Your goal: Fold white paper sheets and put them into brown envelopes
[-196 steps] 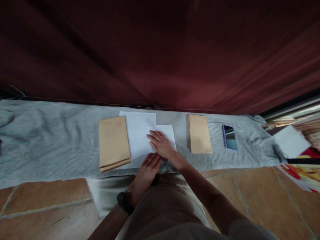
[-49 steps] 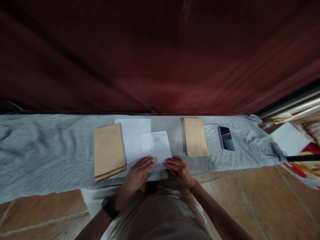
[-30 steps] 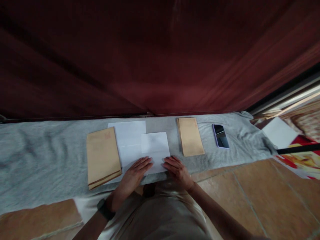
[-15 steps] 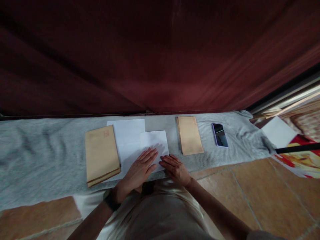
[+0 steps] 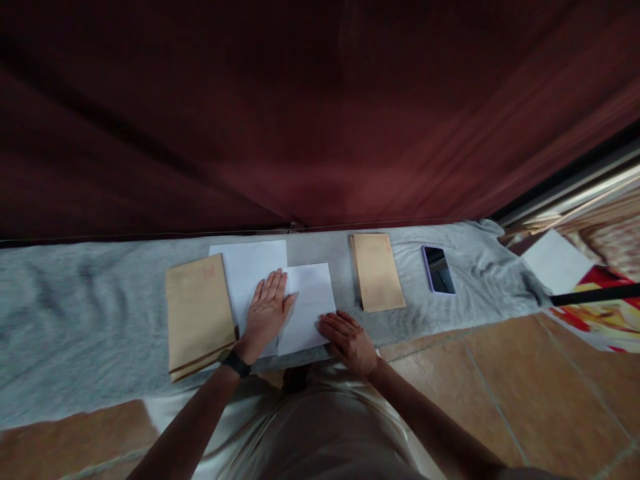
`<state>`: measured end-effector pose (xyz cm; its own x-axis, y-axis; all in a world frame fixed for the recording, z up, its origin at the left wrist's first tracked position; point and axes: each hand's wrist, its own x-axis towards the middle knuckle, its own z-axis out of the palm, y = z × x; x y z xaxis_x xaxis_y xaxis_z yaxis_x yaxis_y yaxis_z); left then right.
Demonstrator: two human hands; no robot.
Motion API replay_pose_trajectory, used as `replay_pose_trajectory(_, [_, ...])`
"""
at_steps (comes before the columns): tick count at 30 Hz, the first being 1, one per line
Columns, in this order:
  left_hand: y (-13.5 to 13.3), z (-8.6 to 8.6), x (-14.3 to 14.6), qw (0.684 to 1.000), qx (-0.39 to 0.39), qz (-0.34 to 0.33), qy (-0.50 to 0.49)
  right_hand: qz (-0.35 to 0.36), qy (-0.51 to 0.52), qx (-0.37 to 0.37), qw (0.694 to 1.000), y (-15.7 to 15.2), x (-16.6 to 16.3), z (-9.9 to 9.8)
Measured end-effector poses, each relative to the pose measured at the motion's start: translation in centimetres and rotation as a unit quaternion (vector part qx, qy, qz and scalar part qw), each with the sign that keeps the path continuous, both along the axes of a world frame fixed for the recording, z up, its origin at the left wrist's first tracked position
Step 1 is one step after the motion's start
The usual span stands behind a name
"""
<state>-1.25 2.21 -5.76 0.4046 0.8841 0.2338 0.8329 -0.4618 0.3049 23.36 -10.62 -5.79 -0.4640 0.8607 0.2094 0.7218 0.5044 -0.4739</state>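
A smaller white sheet, seemingly folded paper [image 5: 311, 300], lies flat in front of me, overlapping the right side of a larger white paper [image 5: 255, 257]. My left hand [image 5: 269, 308] rests flat, fingers spread, on the larger paper by the smaller sheet's left edge. Near the smaller sheet's lower right corner, my right hand [image 5: 349, 339] lies with its fingertips touching the edge, fingers stretched out and close together. Left of the papers is a stack of brown envelopes [image 5: 199, 310], partly over the larger paper. Several more brown envelopes [image 5: 379, 272] lie to the right.
A phone [image 5: 439, 269] in a purple case lies right of the envelopes. Grey cloth [image 5: 100, 313] covers the narrow surface, with a dark red curtain-like backdrop [image 5: 310, 147] behind it. White paper [image 5: 557, 261] and a red-yellow printed bag or sheet [image 5: 605, 317] are far right.
My left hand has slid left and away from me, off the smaller sheet onto the larger paper. My right hand has stayed nearly in place at the corner.
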Motion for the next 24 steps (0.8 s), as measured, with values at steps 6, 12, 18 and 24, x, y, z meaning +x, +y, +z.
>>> replay_pose_trajectory(6, [-1.0, 0.2, -1.3, 0.981, -0.082, -0.034, -0.172, -0.008, 0.041, 0.032, 0.999, 0.2, 0.0, 0.1])
replay_pose_trajectory(12, [-3.8, 4.2, -4.5, 0.917, -0.222, -0.048, -0.327, -0.076, 0.153, 0.084, 0.982, 2.1, 0.9, 7.4])
replay_pose_trajectory(18, [-4.7, 8.4, -3.0, 0.857, -0.321, 0.049, -0.400, -0.168, 0.254, 0.085, 0.949, 7.5, 1.6, 14.5])
replay_pose_trajectory(24, [-4.7, 6.3, -0.1, 0.811, -0.395, 0.103, -0.418, -0.222, 0.175, 0.034, 0.959, 14.5, 0.8, 9.5])
